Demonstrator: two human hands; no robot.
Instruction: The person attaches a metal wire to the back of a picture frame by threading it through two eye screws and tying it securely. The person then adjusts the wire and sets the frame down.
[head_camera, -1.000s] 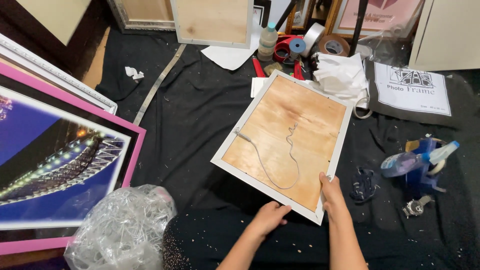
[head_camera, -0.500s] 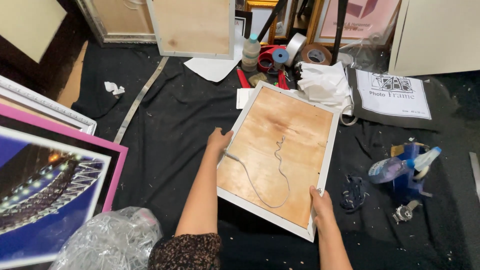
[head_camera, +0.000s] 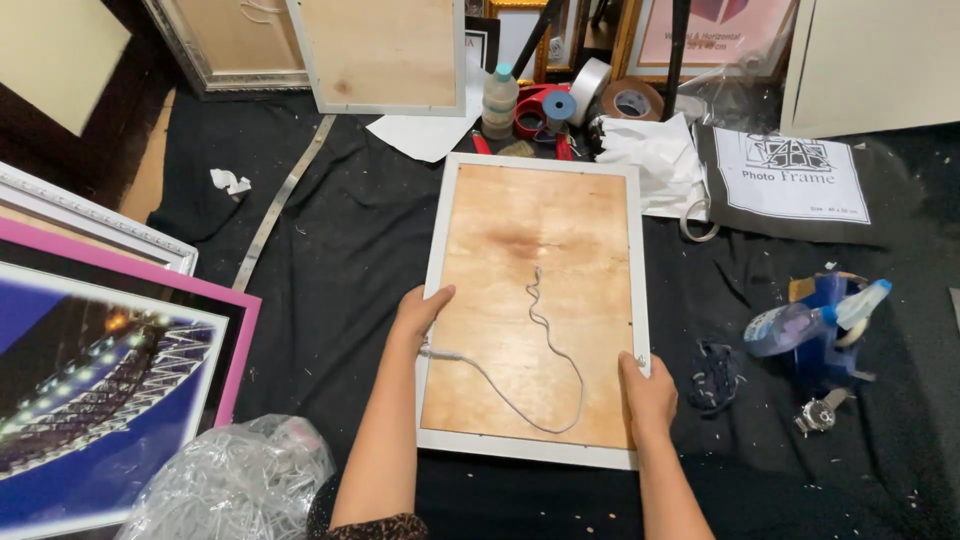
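A white picture frame lies face down on the black cloth, its plywood back up. A grey hanging cord snakes loosely across the board. My left hand grips the frame's left edge near the cord's end. My right hand holds the right edge close to the near corner. The frame sits straight in front of me, long side pointing away.
A pink-framed blue picture lies at the left, crumpled clear plastic beside it. Tape rolls, a bottle and white cloth crowd the far side. A blue spray bottle and a wristwatch sit at the right.
The frame has turned from a slant to straight in front of me. My left hand moved from the near edge to the left edge; my right hand stayed on the right edge.
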